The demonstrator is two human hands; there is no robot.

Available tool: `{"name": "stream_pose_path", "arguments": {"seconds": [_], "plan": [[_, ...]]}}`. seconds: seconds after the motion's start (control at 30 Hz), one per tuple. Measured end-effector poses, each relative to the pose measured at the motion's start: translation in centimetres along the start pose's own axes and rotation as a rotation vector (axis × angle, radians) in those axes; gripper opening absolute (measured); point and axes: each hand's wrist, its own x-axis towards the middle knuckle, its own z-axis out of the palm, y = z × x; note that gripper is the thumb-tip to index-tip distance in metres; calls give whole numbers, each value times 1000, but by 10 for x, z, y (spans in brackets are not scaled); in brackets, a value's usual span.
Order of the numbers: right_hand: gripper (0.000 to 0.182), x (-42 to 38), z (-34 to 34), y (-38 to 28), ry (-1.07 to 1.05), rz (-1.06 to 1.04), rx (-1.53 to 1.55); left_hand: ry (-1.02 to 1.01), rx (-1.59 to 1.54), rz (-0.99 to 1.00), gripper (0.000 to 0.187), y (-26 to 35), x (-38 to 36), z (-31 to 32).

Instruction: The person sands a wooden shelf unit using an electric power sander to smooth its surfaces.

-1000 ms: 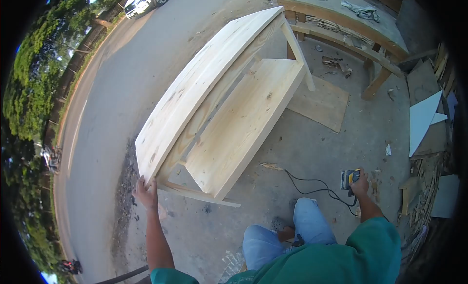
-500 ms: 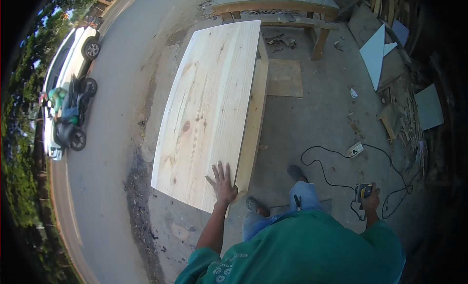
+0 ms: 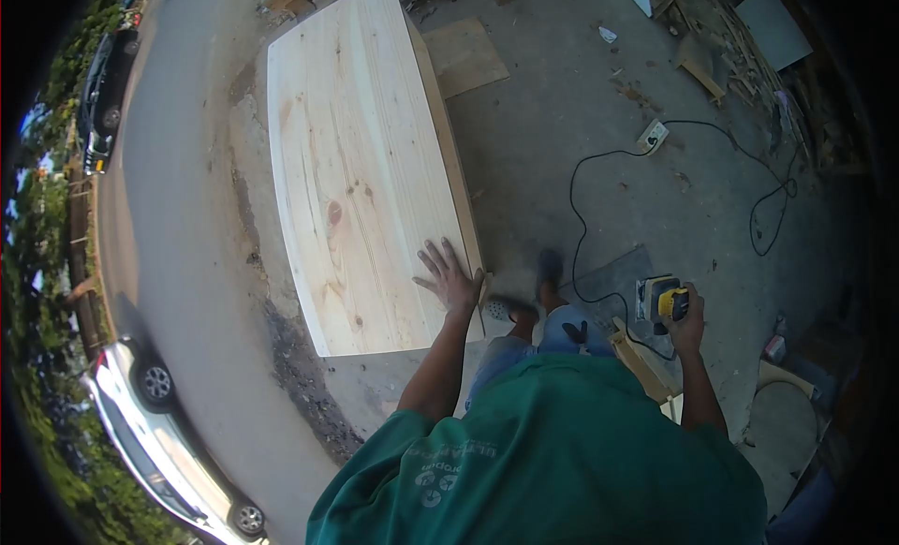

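Note:
A large pale wooden panel [image 3: 361, 170] with knots and slightly curved edges lies on a wooden frame to my left front. My left hand [image 3: 453, 281] rests flat on its near right corner, fingers spread. Out to my right, my right hand [image 3: 687, 322] is wrapped around a yellow and black power sander [image 3: 667, 303], held in the air away from the panel. The sander's black cord [image 3: 582, 222] runs forward across the ground.
A white power socket block [image 3: 653, 137] lies on the concrete with the cord plugged in. Scrap wood [image 3: 730, 53] is piled at the upper right. A thin board [image 3: 465, 58] lies beyond the panel. On the left, a road carries a white car [image 3: 154, 433] and a dark vehicle [image 3: 105, 100].
My view has turned and shifted. The sander has been raised and turned in my right hand. My left hand still lies on the panel's corner. The motorcycle has left the view.

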Motion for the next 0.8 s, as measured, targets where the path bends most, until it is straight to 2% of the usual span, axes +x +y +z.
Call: {"name": "stream_pose_path", "arguments": {"seconds": [0.07,0.2,0.4,0.47,0.5,0.6,0.63,0.67,0.77,0.8], "plan": [[91,1,10,-10,-23,46,44,-29,11,-2,104,6,2,5],[92,4,45,-38,-64,2,134,-40,28,36,99,-5,17,7],[95,10,109,-93,-141,-23,422,-146,101,206,103,-25,-16,0],[94,18,138,-112,-252,13,568,-195,125,257,106,-32,-40,-9],[93,24,155,-123,-302,9,633,-210,155,301,96,-39,-50,-12],[89,31,200,-168,-450,42,807,-184,84,573,81,-101,-56,-3],[88,32,201,-194,-524,92,812,-193,110,617,69,-116,-55,-12],[87,29,204,-218,-602,150,819,-178,151,650,68,-137,-47,-16],[84,37,270,-235,-525,36,875,-131,178,749,64,-183,-8,-27],[85,23,281,-235,-510,92,890,-143,211,775,65,-194,-2,-34]]}}
